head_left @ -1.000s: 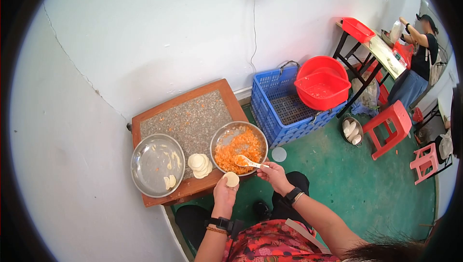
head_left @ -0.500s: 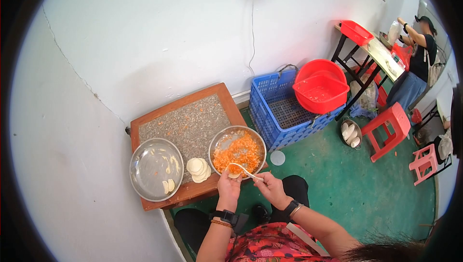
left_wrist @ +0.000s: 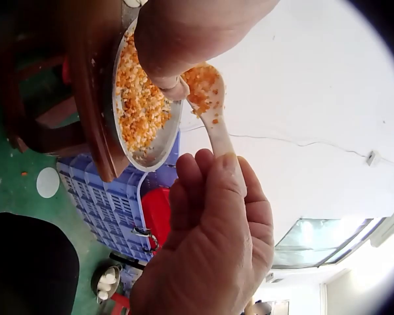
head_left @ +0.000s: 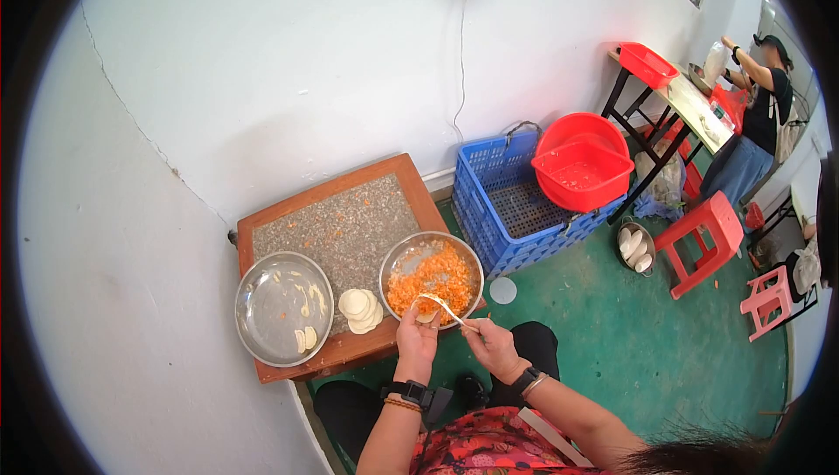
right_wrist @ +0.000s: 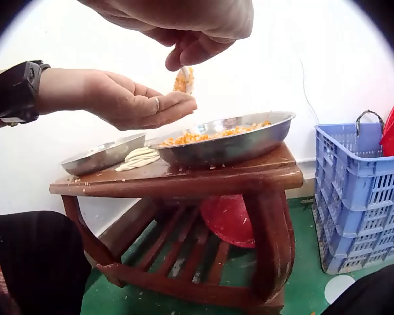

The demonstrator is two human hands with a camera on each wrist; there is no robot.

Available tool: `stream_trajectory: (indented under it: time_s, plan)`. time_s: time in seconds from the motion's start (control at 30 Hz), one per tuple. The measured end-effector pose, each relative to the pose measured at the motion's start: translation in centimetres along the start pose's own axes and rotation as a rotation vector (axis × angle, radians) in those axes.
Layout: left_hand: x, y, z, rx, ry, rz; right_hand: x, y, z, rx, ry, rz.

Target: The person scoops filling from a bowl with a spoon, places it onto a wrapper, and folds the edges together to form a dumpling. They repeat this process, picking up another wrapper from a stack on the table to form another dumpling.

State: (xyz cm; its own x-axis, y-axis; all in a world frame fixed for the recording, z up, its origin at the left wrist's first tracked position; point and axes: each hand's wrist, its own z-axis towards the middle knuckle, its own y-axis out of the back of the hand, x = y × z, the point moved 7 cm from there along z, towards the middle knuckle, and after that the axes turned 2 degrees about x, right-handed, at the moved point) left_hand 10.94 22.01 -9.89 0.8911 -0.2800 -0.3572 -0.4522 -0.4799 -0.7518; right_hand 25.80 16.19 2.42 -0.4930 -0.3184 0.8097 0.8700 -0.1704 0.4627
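My left hand (head_left: 416,341), palm up, holds a round dough wrapper (head_left: 426,318) at its fingertips, beside the near rim of a steel dish (head_left: 384,270). The orange chopped filling (head_left: 446,270) covers much of that dish. My right hand (head_left: 495,350) pinches the handle of a white spoon (left_wrist: 218,134). The spoon's bowl carries filling and sits right over the wrapper, which is mostly hidden in both wrist views. A stack of dough wrappers (head_left: 358,309) lies left of the filling dish. Further left, a second steel dish (head_left: 266,318) holds two folded dumplings (head_left: 306,338) near its edge.
The dishes stand on a low wooden table (head_left: 406,182) with a speckled top, against a white wall. Right of it is a blue crate (head_left: 498,252) with red basins (head_left: 581,169). Red stools (head_left: 712,235) and another person (head_left: 769,99) at a table are further right.
My right hand has brought the filled spoon from the dish over to the wrapper in my left hand. In the last half second both hands have stayed nearly in place.
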Motion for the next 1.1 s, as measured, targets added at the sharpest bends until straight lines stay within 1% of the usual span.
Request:
stream_trajectory:
  time_s: [0.17, 0.27, 0.37, 0.47, 0.57, 0.67, 0.77, 0.87, 0.9, 1.0, 1.1]
  plan:
    - [0.1, -0.7, -0.2, 0.012, 0.002, 0.008, -0.3, 0.1, 0.1, -0.035, -0.030, 0.051]
    - [0.1, -0.9, -0.2, 0.035, 0.008, 0.010, -0.4, 0.2, 0.2, -0.045, -0.015, 0.033]
    - [0.1, -0.8, -0.2, 0.043, 0.008, 0.009, 0.0, 0.1, 0.3, -0.016, 0.030, -0.005]
    - [0.1, -1.0, -0.2, 0.051, 0.017, 0.001, -1.2, 0.0, 0.1, -0.064, -0.023, 0.019]
    - [0.0, -1.0, -0.5, 0.033, 0.021, 0.013, -0.2, 0.0, 0.4, -0.011, 0.024, -0.020]
    - [0.1, -1.2, -0.6, 0.040, 0.027, 0.027, -0.4, 0.0, 0.3, -0.046, -0.008, 0.017]
    - [0.0, -1.2, -0.5, 0.047, 0.023, 0.033, -0.7, 0.0, 0.2, -0.050, -0.009, 0.025]
    - [0.0, -1.3, -0.5, 0.062, 0.024, 0.005, -0.6, -0.1, 0.2, -0.007, -0.013, 0.025]
    - [-0.1, -1.4, -0.6, 0.069, 0.024, -0.010, -0.7, -0.1, 0.2, -0.025, -0.013, 0.030]
    - [-0.5, -1.8, -1.0, 0.086, -0.014, 0.060, -0.9, 0.0, 0.2, -0.063, -0.015, 0.045]
    - [-0.5, -2.8, -1.3, 0.148, -0.104, 0.231, -0.7, 0.0, 0.3, -0.063, -0.014, 0.033]
